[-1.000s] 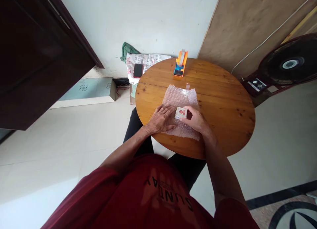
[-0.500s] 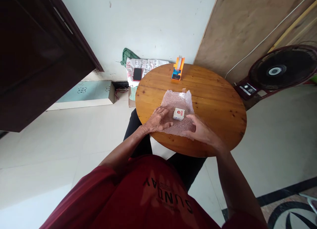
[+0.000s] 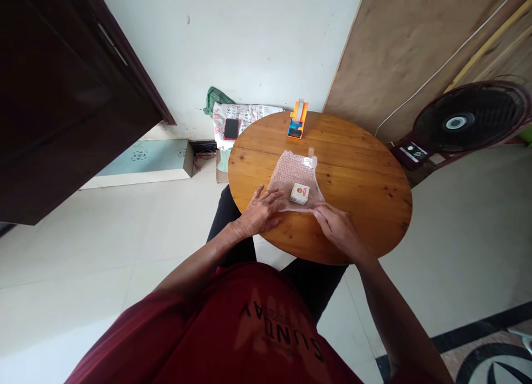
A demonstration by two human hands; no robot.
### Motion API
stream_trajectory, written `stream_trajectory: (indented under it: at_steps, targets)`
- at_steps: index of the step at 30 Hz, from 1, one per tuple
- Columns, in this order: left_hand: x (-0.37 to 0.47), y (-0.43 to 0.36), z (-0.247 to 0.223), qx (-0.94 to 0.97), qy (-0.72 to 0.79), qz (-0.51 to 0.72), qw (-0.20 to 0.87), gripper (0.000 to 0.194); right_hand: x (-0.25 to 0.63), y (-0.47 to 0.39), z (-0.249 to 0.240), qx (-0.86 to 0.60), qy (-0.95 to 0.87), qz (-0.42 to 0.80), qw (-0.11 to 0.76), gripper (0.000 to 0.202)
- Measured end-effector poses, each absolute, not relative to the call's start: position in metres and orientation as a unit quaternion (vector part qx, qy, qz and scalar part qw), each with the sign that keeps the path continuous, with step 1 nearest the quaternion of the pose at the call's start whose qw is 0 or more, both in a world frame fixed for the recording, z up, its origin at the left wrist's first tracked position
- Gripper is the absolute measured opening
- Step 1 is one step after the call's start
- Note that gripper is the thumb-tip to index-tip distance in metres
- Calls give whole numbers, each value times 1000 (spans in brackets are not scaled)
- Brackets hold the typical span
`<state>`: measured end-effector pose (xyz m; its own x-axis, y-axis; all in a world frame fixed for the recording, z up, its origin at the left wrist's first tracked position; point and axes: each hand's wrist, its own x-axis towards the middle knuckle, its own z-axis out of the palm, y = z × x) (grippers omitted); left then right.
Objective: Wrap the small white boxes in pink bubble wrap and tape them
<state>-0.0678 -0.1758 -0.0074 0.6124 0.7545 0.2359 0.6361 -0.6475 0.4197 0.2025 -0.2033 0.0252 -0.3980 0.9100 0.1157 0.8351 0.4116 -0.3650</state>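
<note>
– box: where?
– i see it lying on the bubble wrap, atop the round table, between the hands.
– fingers?
– right hand: together, clamped on the bubble wrap's near right corner. left hand: apart, along its left edge; from my end i cannot tell whether they pinch it.

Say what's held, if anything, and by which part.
The right hand pinches the bubble wrap by its near right corner. The left hand is at its near left side; whether it grips cannot be told.
</note>
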Motion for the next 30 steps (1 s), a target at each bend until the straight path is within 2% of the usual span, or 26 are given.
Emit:
stream_trajectory:
  at_steps: [3, 8, 12, 16, 19, 30]
  targets:
    - [-61, -161, -4, 864, 407, 251, 158, 18, 203, -193, 32, -543, -804, 153, 189, 33]
    - [-47, -130, 8, 803, 415, 335, 267, 11, 208, -172, 30, -569, -756, 216, 240, 35]
    - [-35, -114, 8, 704, 448, 364, 414, 20, 209, -159, 29, -597, -728, 229, 248, 29]
    - [-26, -110, 0, 629, 466, 382, 491, 21, 209, -151, 29, -640, -678, 265, 247, 32]
    - [-23, -109, -8, 581, 456, 418, 530, 20, 210, -147, 28, -643, -656, 302, 257, 32]
    - [-18, -104, -14, 536, 380, 447, 607, 40, 214, -140, 23, -639, -638, 343, 259, 32]
